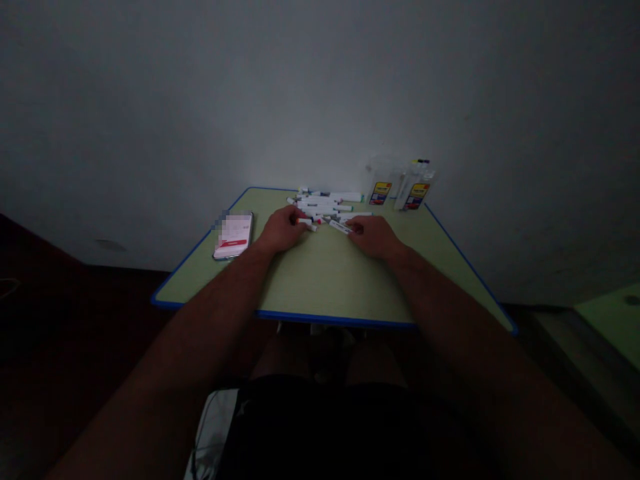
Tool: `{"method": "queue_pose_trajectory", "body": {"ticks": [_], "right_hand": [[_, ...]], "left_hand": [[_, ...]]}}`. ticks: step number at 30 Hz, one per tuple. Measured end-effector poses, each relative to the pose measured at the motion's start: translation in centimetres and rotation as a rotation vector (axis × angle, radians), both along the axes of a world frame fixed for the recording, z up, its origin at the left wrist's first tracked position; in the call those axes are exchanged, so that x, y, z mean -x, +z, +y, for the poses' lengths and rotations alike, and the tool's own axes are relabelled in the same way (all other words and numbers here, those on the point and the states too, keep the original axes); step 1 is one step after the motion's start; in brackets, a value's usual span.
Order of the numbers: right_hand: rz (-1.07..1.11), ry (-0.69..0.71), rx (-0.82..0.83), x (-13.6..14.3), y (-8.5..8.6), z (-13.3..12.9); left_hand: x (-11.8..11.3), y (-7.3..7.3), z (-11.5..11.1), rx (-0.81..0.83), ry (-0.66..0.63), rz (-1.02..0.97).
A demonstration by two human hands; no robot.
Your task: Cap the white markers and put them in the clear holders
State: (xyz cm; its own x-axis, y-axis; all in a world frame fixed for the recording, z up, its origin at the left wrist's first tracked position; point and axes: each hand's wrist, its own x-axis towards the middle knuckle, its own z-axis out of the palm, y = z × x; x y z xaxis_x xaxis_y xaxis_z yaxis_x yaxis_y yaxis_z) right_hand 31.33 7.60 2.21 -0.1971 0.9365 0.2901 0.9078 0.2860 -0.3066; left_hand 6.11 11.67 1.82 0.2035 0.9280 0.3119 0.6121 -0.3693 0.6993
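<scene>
Slim white markers [325, 205] lie mostly loose on a pale-green, blue-edged table [325, 287], one pinched in the right hand [374, 235]; whether the left hand [281, 229] grips others is unclear. Yellow and dark caps [421, 161] top one clear plastic case [415, 192], beside a second case [381, 189].

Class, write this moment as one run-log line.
left hand: at loose markers | right hand: holding white marker | phone: left on table | two clear cases: far right
</scene>
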Motion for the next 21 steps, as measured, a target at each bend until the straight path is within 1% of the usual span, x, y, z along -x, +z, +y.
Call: {"method": "queue_pose_trajectory", "body": {"ticks": [5, 13, 21], "right_hand": [[0.084, 0.002, -0.036, -0.03, -0.19, 0.15], [0.11, 0.011, -0.055, -0.13, -0.48, 0.41], [0.147, -0.002, -0.051, 0.02, -0.31, 0.26]], "left_hand": [[-0.22, 0.18, -0.29, -0.032, 0.02, -0.036], [-0.49, 0.51, -0.7, -0.043, 0.042, -0.06], [-0.59, 0.58, -0.79, -0.05, 0.056, -0.068]]}}
